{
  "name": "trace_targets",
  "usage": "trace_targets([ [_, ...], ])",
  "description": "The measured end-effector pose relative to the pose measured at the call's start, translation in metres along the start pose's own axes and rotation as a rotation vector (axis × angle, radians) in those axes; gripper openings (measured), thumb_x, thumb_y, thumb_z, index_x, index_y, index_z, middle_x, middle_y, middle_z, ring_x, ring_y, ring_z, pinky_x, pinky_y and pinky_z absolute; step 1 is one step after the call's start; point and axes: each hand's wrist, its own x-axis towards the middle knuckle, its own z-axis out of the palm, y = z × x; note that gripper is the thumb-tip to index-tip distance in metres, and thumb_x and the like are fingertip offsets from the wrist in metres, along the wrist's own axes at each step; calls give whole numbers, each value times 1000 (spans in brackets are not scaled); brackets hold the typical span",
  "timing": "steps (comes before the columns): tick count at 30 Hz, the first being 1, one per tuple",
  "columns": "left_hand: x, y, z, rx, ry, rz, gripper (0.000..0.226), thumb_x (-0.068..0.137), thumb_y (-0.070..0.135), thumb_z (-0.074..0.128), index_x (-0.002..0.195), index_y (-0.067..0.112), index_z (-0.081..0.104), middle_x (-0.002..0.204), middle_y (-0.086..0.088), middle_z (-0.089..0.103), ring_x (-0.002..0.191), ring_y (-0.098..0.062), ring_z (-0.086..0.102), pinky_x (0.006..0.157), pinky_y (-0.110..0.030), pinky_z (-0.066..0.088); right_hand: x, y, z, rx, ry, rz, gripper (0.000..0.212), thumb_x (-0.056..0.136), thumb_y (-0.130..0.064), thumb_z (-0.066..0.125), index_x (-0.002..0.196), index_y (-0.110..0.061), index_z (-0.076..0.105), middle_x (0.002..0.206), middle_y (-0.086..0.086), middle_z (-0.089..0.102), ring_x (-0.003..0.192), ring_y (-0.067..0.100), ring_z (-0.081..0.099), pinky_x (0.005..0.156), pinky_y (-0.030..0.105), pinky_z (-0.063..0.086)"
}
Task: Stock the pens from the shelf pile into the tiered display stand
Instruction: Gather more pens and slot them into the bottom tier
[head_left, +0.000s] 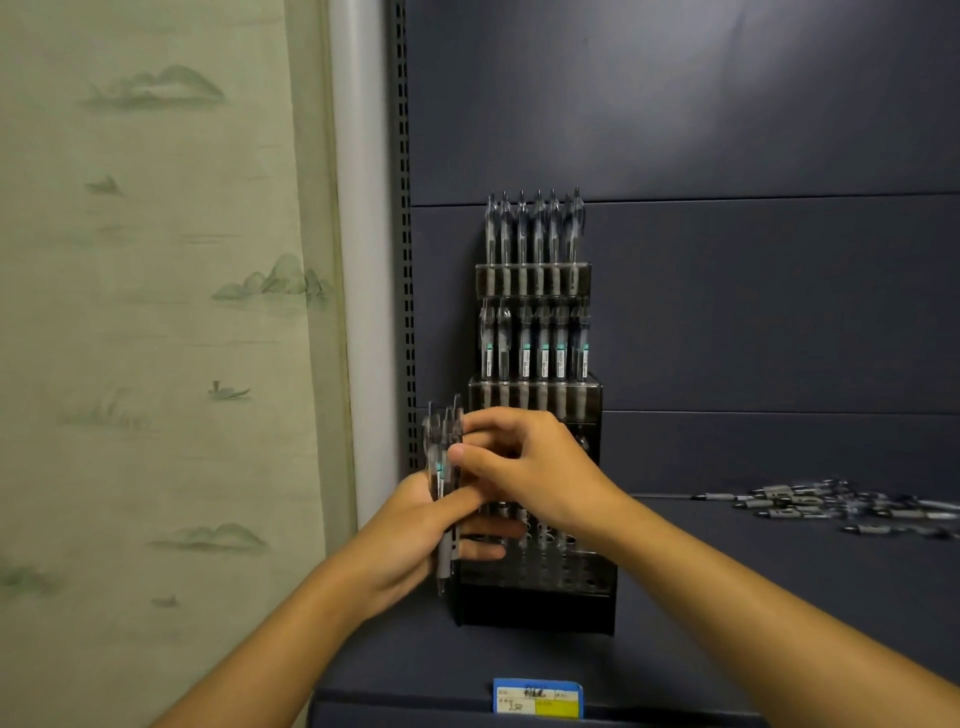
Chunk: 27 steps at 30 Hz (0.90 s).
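A black tiered display stand (540, 597) stands on the dark shelf against the back panel. Its top two tiers hold rows of upright clear-barrelled pens (535, 234). The lower tiers show empty holes. My left hand (415, 535) grips a bundle of several pens (444, 467) upright, just left of the stand. My right hand (524, 462) reaches across in front of the stand's middle tier and pinches one pen at the top of that bundle. The pile of loose pens (841, 506) lies on the shelf at the far right.
A blue and yellow price tag (537, 699) sits on the shelf's front edge. A perforated upright post (408, 260) runs along the shelf's left side, with a patterned green wall (156, 312) beyond it. Bare shelf surface (727, 571) lies between stand and pile.
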Motion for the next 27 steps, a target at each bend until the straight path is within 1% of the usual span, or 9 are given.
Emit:
trace_targets([
  [3,3,-2,2,20,3,-5,28,96,22,54,123,16,60,112,-12,74,102,-34,71,79,-37,62,0,5,-2,109,25,46,20,86,-26,76,104,-26,67,89,-4,75,89,10,71,82,33,61],
  [5,4,-4,3,43,10,-6,29,96,23,53,122,14,60,111,-11,74,101,-32,72,80,-37,62,1,8,-4,117,38,39,18,85,-25,76,101,-21,68,78,-5,68,78,14,69,70,32,60],
  [7,5,-5,3,49,22,-8,34,92,27,55,122,11,60,110,-10,75,99,-31,73,79,-35,62,1,10,-7,122,54,14,10,87,-23,74,94,-19,68,71,-9,63,71,10,66,64,25,55],
  [12,12,-5,1,34,30,9,39,90,31,52,121,11,62,116,-9,73,107,-28,70,90,-41,58,5,12,-15,-15,134,-63,10,89,-30,71,96,-22,73,74,-10,67,79,8,68,80,32,58],
  [16,15,-4,-4,32,39,30,36,97,30,47,124,13,62,119,-8,72,111,-26,69,95,-41,56,13,9,-19,-6,176,-68,8,92,-25,69,97,-22,73,80,-5,71,76,4,70,73,22,56],
  [20,15,-5,-19,24,123,45,30,102,24,42,121,13,62,117,-8,73,106,-25,71,89,-34,59,21,4,-28,52,226,-73,10,92,-20,68,100,-26,70,88,3,74,84,14,73,74,30,62],
  [23,15,-6,-38,29,231,53,28,102,21,42,118,9,63,111,-7,75,97,-24,74,81,-32,60,28,7,-39,-30,284,-67,19,90,-24,71,108,-22,71,89,2,72,80,13,73,72,28,62],
  [25,14,-7,-51,37,283,39,26,102,18,44,116,7,63,109,-8,76,92,-23,75,77,-31,61,31,13,-44,-95,307,-38,34,89,-28,71,121,-16,69,91,-1,72,75,13,73,76,30,62],
  [27,12,-12,-61,47,320,21,24,102,15,45,115,8,63,109,-9,75,91,-23,75,76,-31,62,33,24,-44,-138,310,-18,37,89,-28,71,125,-16,67,92,-3,71,71,13,73,77,32,62],
])
